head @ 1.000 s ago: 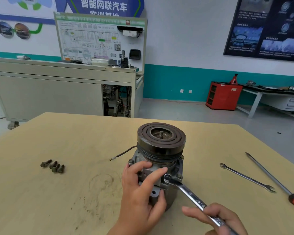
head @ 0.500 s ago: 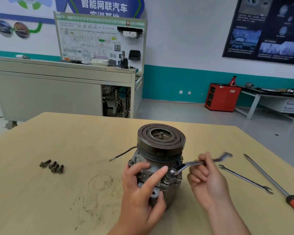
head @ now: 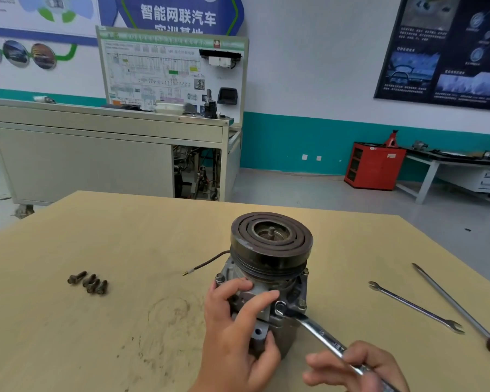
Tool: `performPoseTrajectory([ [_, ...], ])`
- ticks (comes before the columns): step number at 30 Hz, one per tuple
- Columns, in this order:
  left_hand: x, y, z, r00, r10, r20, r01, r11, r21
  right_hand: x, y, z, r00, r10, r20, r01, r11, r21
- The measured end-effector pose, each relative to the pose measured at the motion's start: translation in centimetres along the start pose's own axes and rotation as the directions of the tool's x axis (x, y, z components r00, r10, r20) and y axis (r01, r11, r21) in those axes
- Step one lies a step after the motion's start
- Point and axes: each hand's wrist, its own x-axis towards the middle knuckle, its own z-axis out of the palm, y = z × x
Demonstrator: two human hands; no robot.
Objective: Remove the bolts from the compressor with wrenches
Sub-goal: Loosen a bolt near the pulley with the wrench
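Compressor (head: 269, 267) upright on the table (head: 125, 236), wrench (head: 320, 332) ring over a flange bolt (head: 279, 307).
Left hand (head: 238, 335) grips the housing; right hand (head: 357, 369) curls round the wrench handle. Best to seat the ring flat and fully down, brace the body, pull steadily. Loose bolts (head: 88, 282) lie well left.

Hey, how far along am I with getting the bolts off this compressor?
Done: four loose bolts lie on the table. In hand: your left hand grips the compressor while your right hand holds the wrench, its ring end on a flange bolt. Left: that bolt, plus at least two more bolt heads seen on the flange.
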Motion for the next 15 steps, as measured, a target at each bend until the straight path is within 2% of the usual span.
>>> performPoseTrajectory([
  [1, 0.1, 0.1, 0.0, 1.0, 0.006, 0.007, -0.006, 1.0, 0.008, -0.1, -0.5, 0.9, 0.991, 0.014, -0.131, -0.023, 0.997, -0.072],
  [2, 0.1, 0.1, -0.1, 1.0, 0.012, 0.013, -0.012, 1.0, 0.02, 0.0, -0.7, 1.3, 0.978, 0.016, -0.21, -0.031, 0.997, -0.068],
  [4, 0.1, 0.2, -0.1, 1.0, 0.013, 0.015, -0.013, 0.999, 0.029, 1.0, -0.3, 0.9, 0.955, 0.056, -0.292, -0.059, 0.998, -0.002],
  [7, 0.1, 0.3, 0.1, 1.0, -0.004, 0.013, 0.004, 1.0, 0.014, 3.4, 0.8, -1.0, 0.904, 0.025, -0.427, 0.001, 0.998, 0.06],
  [10, 0.2, 0.3, 0.1, 1.0, 0.006, 0.012, -0.006, 1.0, 0.009, 6.9, 1.8, -2.5, 0.95, 0.103, -0.293, -0.081, 0.993, 0.084],
  [12, 0.1, 0.2, 0.0, 1.0, 0.019, 0.013, -0.019, 1.0, -0.002, 8.7, 1.8, -2.2, 0.952, 0.181, -0.246, -0.143, 0.976, 0.164],
  [13, 0.1, 0.1, 0.0, 1.0, 0.018, 0.011, -0.017, 1.0, -0.007, 9.0, 1.7, -2.0, 0.957, 0.181, -0.228, -0.123, 0.961, 0.246],
  [15, 0.1, 0.0, -0.1, 1.0, 0.0, 0.006, 0.0, 1.0, -0.02, 8.2, 1.5, -2.5, 0.972, 0.082, -0.222, 0.001, 0.936, 0.351],
])
